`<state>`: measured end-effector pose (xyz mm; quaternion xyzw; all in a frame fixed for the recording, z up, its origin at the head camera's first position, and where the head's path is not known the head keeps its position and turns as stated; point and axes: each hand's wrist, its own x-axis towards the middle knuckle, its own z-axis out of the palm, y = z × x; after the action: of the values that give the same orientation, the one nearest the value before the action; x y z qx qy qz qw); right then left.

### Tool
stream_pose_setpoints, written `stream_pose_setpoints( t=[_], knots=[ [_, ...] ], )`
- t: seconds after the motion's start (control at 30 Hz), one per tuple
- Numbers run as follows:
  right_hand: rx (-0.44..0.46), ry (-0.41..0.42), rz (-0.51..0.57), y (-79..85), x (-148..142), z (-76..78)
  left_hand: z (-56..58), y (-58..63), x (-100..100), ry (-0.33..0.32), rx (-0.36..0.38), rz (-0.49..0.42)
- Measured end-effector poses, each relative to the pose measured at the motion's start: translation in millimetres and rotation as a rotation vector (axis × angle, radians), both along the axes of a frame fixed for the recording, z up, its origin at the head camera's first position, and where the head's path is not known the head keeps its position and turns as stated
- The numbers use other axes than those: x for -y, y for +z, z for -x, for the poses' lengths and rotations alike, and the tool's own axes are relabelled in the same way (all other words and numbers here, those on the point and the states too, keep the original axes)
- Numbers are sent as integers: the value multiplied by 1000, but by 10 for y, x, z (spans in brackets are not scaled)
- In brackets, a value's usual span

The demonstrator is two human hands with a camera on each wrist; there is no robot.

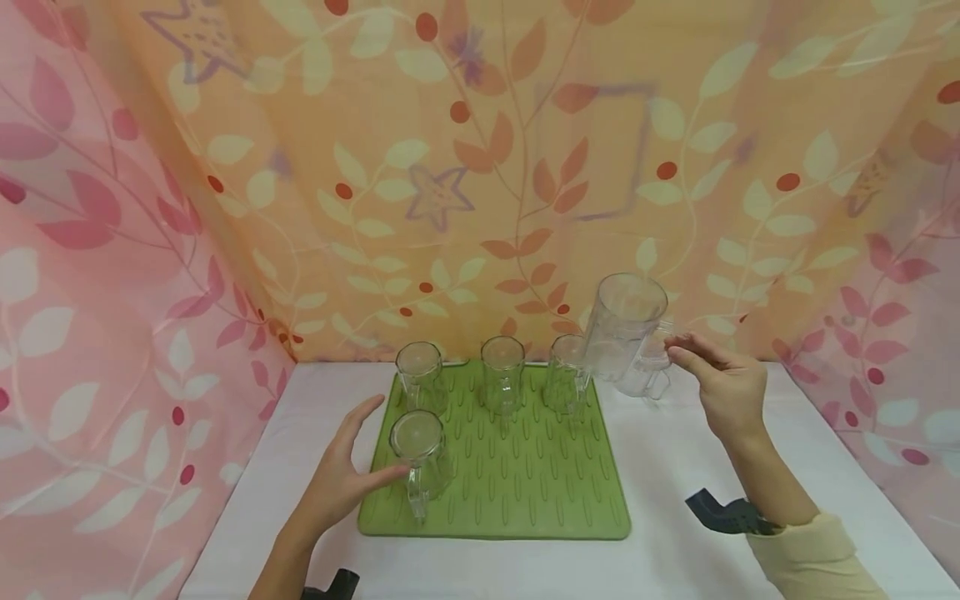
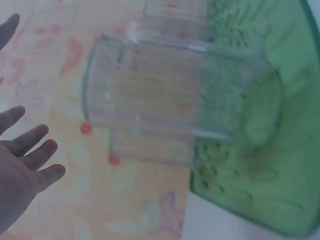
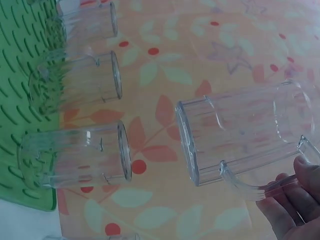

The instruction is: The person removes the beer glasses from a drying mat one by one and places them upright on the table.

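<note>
My right hand (image 1: 735,392) pinches the handle of a clear glass mug (image 1: 626,321), raised behind the mat's far right corner. In the right wrist view this mug (image 3: 235,135) lies sideways across the picture, thumb and fingers at its handle. My left hand (image 1: 337,475) is spread beside a clear mug (image 1: 429,458) at the mat's left, its thumb overlapping that mug's edge in the head view. The left wrist view has the fingers (image 2: 35,150) loosely extended and apart from the glass. Three more mugs, left (image 1: 422,383), middle (image 1: 502,383) and right (image 1: 564,383), stand along the far edge.
A green ridged mat (image 1: 525,508) lies on the white table (image 1: 660,500). Another clear mug (image 1: 637,385) is on the table right of the mat, partly behind the raised one. Patterned cloth (image 1: 495,167) hangs close behind the table and on both sides.
</note>
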<state>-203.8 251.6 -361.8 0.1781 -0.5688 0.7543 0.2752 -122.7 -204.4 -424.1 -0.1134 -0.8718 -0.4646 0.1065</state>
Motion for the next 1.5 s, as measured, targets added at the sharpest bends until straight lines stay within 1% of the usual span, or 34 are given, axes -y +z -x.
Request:
stream_pose_setpoints(
  t=[0.13, 0.2, 0.27, 0.33, 0.47, 0.57, 0.7, 0.83, 1.03, 1.1, 1.2, 1.33, 1.5],
  knots=[
    [-26, -13, 6, -10, -73, 19, -29, -100, 103, 17, 45, -22],
    [-1, -28, 28, -19, -105, 27, -40, -140, 143, 20, 56, -43],
    [27, -65, 42, -32, -137, 37, -55, -180, 176, 25, 66, -58],
    [42, -91, 78, -45, -167, 52, -71, -214, 201, 28, 79, -66],
    [41, -142, 132, -68, -227, 88, -99, -279, 240, 27, 115, -71],
    [50, -194, 129, -69, -264, 118, -104, -323, 265, 19, 139, -80],
    [99, -251, 144, -60, -313, 152, -101, -387, 292, 15, 169, -82],
    [122, -278, 176, -58, -383, 179, -89, -442, 305, 16, 196, -75],
    [82, -298, 211, -67, -478, 207, -64, -502, 332, 49, 284, -17],
    [59, -310, 218, -73, -499, 217, -56, -531, 345, 51, 315, 13],
    [51, -331, 232, -83, -532, 233, -50, -577, 360, 45, 359, 49],
    [83, -369, 235, -123, -593, 259, -59, -620, 367, 39, 400, 79],
    [132, -418, 250, -187, -674, 292, -48, -709, 381, 36, 393, 117]
  ],
)
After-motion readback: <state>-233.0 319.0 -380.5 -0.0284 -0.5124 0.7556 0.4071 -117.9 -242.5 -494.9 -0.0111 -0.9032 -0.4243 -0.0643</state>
